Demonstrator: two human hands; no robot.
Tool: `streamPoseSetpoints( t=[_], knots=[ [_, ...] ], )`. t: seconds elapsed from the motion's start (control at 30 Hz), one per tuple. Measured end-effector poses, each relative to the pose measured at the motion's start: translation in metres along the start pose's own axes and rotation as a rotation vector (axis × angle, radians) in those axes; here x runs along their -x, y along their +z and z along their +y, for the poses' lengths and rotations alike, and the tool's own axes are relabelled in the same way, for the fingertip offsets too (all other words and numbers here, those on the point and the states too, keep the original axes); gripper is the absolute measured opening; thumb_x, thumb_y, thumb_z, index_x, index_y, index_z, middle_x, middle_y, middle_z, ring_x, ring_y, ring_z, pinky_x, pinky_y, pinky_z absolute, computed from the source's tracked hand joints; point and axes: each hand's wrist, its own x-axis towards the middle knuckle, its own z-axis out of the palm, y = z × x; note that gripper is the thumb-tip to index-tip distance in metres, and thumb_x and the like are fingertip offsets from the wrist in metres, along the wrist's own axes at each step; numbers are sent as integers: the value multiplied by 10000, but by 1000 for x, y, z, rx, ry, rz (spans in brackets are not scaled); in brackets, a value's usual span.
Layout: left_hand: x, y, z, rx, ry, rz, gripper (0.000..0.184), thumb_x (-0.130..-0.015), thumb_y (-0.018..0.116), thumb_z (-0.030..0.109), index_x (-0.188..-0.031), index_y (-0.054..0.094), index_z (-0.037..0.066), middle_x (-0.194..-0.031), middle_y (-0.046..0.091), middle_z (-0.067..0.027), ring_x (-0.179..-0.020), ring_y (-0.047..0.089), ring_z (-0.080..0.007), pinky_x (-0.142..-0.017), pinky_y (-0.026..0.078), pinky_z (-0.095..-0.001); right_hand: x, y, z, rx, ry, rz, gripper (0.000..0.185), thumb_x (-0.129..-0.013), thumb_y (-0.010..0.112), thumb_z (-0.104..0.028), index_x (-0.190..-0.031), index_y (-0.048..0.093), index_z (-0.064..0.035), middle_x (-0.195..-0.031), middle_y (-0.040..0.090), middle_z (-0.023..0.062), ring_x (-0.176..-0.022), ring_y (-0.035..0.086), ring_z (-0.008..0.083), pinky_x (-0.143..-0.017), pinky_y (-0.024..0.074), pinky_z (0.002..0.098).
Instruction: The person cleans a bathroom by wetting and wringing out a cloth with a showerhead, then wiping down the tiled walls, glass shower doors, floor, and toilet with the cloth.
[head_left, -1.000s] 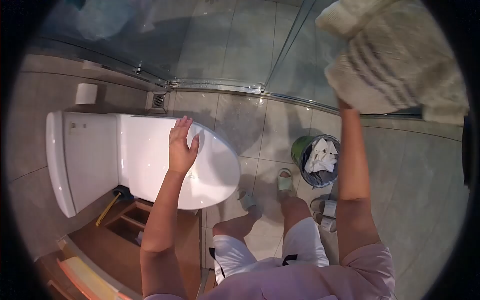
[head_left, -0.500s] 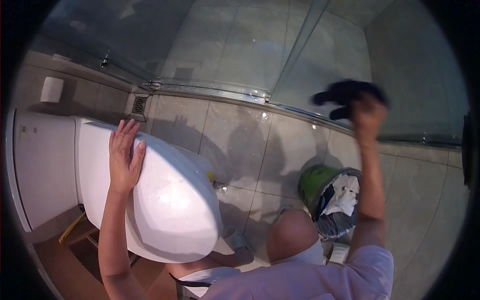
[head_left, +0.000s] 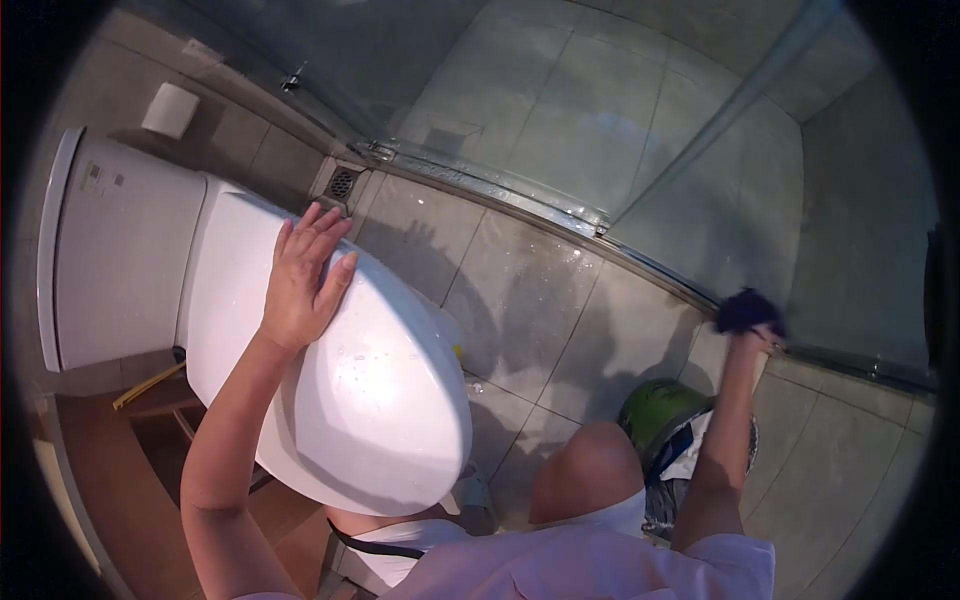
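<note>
My left hand rests on the closed white toilet lid, its fingers stretched out and a little apart. Water drops dot the lid in front of it. Out to the right, my right hand is closed on a bunched dark purple cloth. The cloth is low beside the bottom rail of the glass shower screen; whether it touches the glass or rail I cannot tell. Below my right forearm stands a green bin, partly covered by the arm, with white and dark contents.
The toilet tank is at the left, with a white box on the wall beyond it. A floor drain lies near the screen's corner. Wet grey tiles run between toilet and screen. A brown wooden cabinet stands lower left.
My right hand has come down with the dark cloth, from higher over the glass to near the bottom rail. The view has turned; my left hand stays on the lid.
</note>
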Motion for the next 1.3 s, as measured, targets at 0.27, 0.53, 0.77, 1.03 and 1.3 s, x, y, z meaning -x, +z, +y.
streamPoseSetpoints(
  t=[0.27,0.53,0.77,1.03,1.3],
  knots=[
    [-3,-2,-3,4,-37,-59,491,-881,469,377,-1225,538,33,-1312,483,-170,-1323,317,-345,-1106,153,-476,51,213,218,1052,38,-309,297,-823,617,-62,-1113,560,-36,-1043,580,90,-940,565,250,-844,457,325],
    [-8,-2,-8,41,-75,-114,540,-873,461,436,-1218,550,31,-1302,493,-178,-1321,326,-351,-1101,145,-492,28,235,348,1908,-742,-727,359,-798,525,-114,-1155,564,-116,-1097,528,65,-1027,483,265,-807,430,388],
    [-16,1,-7,43,-72,-81,523,-846,523,426,-1196,566,39,-1270,518,-166,-1308,345,-349,-1092,156,-495,40,303,387,1366,-681,-876,345,-771,513,-130,-1102,608,-144,-1000,578,78,-971,525,282,-812,425,424],
    [-17,2,-2,19,-82,-90,506,-854,489,414,-1172,585,32,-1259,530,-158,-1305,351,-341,-1101,147,-480,68,252,405,1820,-232,-1194,389,-838,504,-152,-1216,563,-222,-1370,414,67,-1202,431,278,-942,432,420],
    [-15,3,-1,-3,-76,-69,469,-856,489,389,-1156,594,44,-1256,532,-148,-1300,359,-332,-1105,146,-468,39,101,219,2107,72,-1178,488,-805,522,-89,-1259,509,-266,-1398,357,105,-1245,369,327,-954,440,424]
  ],
)
